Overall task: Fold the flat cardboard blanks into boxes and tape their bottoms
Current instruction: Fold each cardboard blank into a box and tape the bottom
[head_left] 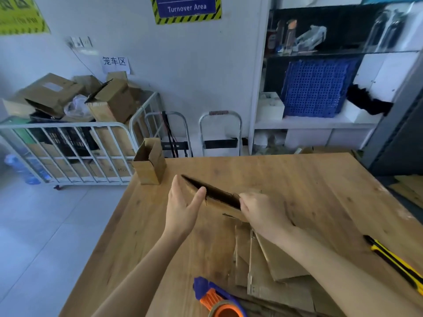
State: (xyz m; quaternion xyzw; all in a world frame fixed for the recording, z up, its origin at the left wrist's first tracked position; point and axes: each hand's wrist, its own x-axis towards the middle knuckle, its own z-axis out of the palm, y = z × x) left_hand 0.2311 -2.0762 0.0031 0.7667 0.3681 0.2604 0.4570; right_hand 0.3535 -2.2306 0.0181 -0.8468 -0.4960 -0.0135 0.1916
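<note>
Since the wooden desk (pixel 297 179) carries everything, it comes first. A loose stack of flat blanks (pixel 281 266) lies on its near part, and one folded box (pixel 150 165) stands upright at its far left corner. The blank in work (pixel 217 197) is held just above the middle of the desk, half sprung so that a narrow dark slit shows.

It looks like light, thin corrugated board, stiff across the panels, weak at the scored creases and easily crushed at the flaps. It is probably best taken at opposite crease edges and squeezed inward.

The left grip (pixel 180 209) is spread, with straight fingers and thumb resting against the blank's left end. The right grip (pixel 263 213) is curled round the right end, pinching the wall. A tape dispenser (pixel 219 298) lies at the near edge and a utility knife (pixel 393 259) at the right.
</note>
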